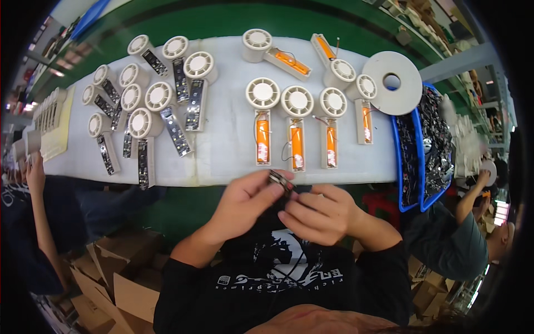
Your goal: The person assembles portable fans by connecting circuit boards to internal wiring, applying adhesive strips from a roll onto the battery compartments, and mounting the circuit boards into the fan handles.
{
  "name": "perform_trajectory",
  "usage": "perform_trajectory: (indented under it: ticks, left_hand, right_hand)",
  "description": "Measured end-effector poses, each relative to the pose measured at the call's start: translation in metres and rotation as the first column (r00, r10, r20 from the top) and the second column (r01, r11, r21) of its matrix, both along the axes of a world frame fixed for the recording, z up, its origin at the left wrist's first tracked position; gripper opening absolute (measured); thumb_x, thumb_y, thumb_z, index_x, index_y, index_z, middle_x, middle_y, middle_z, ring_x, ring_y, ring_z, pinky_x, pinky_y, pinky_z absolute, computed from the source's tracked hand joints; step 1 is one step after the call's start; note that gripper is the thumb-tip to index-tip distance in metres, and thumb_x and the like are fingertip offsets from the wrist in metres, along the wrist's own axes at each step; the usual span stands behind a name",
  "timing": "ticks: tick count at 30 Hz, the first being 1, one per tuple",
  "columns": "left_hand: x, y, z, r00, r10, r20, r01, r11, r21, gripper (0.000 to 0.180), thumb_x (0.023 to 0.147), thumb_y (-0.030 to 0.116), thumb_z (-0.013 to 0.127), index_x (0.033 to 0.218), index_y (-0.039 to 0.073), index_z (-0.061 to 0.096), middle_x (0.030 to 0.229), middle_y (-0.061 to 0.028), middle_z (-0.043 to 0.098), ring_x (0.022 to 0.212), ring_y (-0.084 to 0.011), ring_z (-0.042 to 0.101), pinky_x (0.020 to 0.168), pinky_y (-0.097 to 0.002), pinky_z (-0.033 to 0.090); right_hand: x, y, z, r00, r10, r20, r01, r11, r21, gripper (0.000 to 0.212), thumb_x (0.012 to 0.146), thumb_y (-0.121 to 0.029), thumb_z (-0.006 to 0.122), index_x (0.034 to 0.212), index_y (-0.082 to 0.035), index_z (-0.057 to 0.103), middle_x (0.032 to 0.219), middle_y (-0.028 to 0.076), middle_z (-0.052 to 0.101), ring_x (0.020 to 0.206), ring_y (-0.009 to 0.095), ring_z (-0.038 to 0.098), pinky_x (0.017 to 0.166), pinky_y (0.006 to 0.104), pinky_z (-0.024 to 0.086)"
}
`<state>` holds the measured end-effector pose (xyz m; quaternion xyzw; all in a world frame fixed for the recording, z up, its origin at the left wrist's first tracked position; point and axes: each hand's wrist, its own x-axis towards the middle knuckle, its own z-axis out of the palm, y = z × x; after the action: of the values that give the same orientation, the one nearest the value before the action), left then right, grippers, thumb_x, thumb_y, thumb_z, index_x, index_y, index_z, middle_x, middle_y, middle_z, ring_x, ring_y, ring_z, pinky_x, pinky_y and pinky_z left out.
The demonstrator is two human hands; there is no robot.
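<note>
Close in front of my body, at the table's near edge, my left hand (243,203) pinches a small dark circuit board (281,182) between thumb and fingers. Beside it my right hand (322,216) is closed, its curled fingertips close against the board's lower end; what they grip is hidden. Just beyond my hands lie several white fan housings (297,101) with round vented heads. Orange battery cells (296,146) with thin wires sit in their open handles. More white fan housings (159,96), on the left, have black circuit boards (177,132) in the handles.
On the right, blue bins (421,150) hold many dark circuit boards. Next to them stands a large white reel (409,78) with a centre hole. The white tabletop (222,150) carries everything. Co-workers' arms (41,211) show at both sides. Cardboard boxes (133,292) stand below.
</note>
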<state>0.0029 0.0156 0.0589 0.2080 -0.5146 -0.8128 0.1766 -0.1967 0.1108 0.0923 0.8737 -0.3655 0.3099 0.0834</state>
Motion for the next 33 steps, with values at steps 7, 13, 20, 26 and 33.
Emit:
perform_trajectory:
  ticks: [7,13,20,26,33]
  left_hand:
    - [0.018,-0.036,-0.029,0.862,0.508,0.002,-0.503,0.854,0.130,0.029,0.107,0.017,0.052,0.128,-0.002,0.058,0.103,-0.0129,0.072,0.081,-0.0151,0.069,0.075,-0.0294,0.058]
    - [-0.002,-0.046,-0.037,0.862,0.507,0.026,-0.506,0.854,0.124,0.032,0.107,0.014,0.051,0.134,-0.002,0.056,0.108,-0.0149,0.072,0.085,-0.0170,0.071,0.080,-0.0311,0.059]
    - [-0.002,-0.051,-0.042,0.873,0.488,0.004,-0.482,0.862,0.160,0.037,0.106,0.012,0.051,0.140,-0.003,0.053,0.113,-0.0152,0.071,0.089,-0.0180,0.072,0.082,-0.0313,0.060]
    - [0.003,-0.048,-0.034,0.870,0.491,-0.044,-0.463,0.845,0.268,0.037,0.106,0.010,0.047,0.140,-0.005,0.052,0.116,-0.0160,0.070,0.095,-0.0196,0.071,0.088,-0.0340,0.059]
    - [0.000,-0.037,-0.022,0.842,0.513,-0.166,-0.483,0.855,0.189,0.038,0.107,0.009,0.044,0.141,-0.007,0.051,0.125,-0.0151,0.066,0.107,-0.0206,0.068,0.095,-0.0370,0.056]
  right_hand:
    - [0.011,-0.090,0.000,0.892,-0.425,0.152,0.386,0.893,0.231,0.022,0.078,-0.004,0.075,0.100,-0.005,0.071,0.089,0.006,0.067,0.078,0.028,0.063,0.069,0.0388,0.050]
    - [0.009,-0.106,-0.023,0.891,-0.442,0.099,0.395,0.865,0.309,0.017,0.081,-0.005,0.076,0.097,-0.004,0.070,0.086,0.007,0.066,0.078,0.029,0.061,0.072,0.0391,0.049]
    - [0.001,-0.102,-0.019,0.852,-0.515,0.099,0.434,0.799,0.417,0.014,0.082,-0.005,0.076,0.095,-0.003,0.070,0.083,0.008,0.064,0.079,0.028,0.060,0.073,0.0415,0.048]
    - [0.010,-0.104,-0.008,0.855,-0.493,0.161,0.438,0.853,0.283,0.020,0.080,-0.005,0.077,0.098,-0.002,0.069,0.086,0.009,0.064,0.082,0.028,0.060,0.075,0.0390,0.049]
    - [0.031,-0.097,-0.008,0.824,-0.468,0.319,0.301,0.839,0.454,0.019,0.080,-0.008,0.078,0.095,-0.005,0.067,0.087,0.006,0.063,0.085,0.025,0.058,0.079,0.0371,0.046]
